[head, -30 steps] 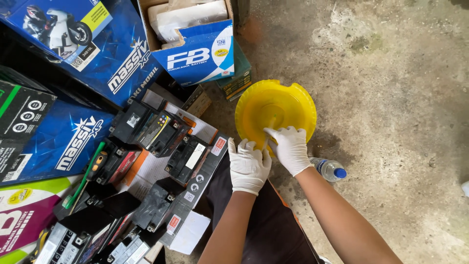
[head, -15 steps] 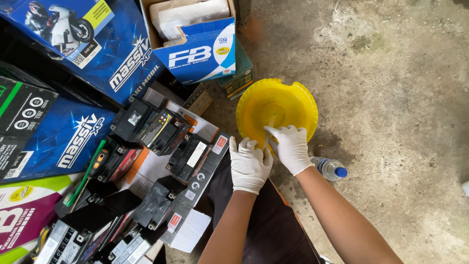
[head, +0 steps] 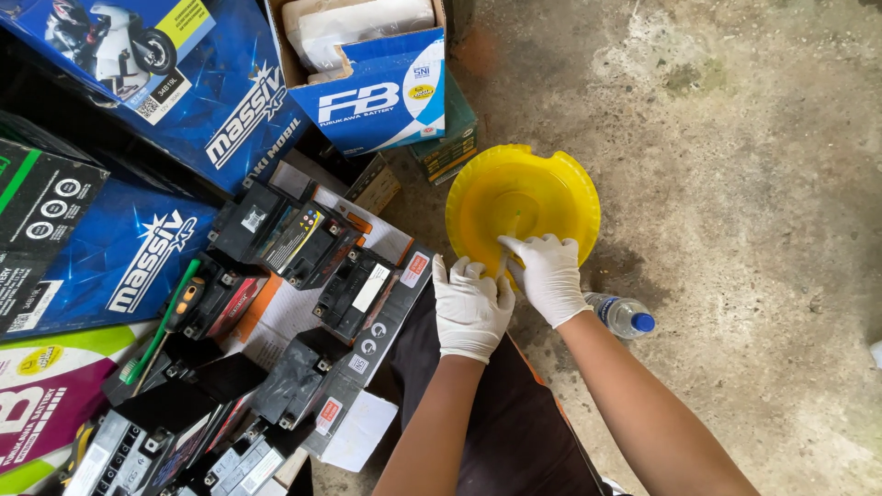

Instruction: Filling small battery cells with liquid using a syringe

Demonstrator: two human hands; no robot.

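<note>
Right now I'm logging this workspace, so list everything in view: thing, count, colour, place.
yellow basin: one, yellow, on the concrete floor, centre.
small batteries: about ten, black, in a cluster on the left.
blue cartons: several, blue, top left; one stands open.
plastic bottle: one, clear with blue cap, lying right of the wrists.
green-handled tool: one, among the batteries.
left hand: white glove, at the basin's near rim.
right hand: white glove, on the basin's rim.
</note>
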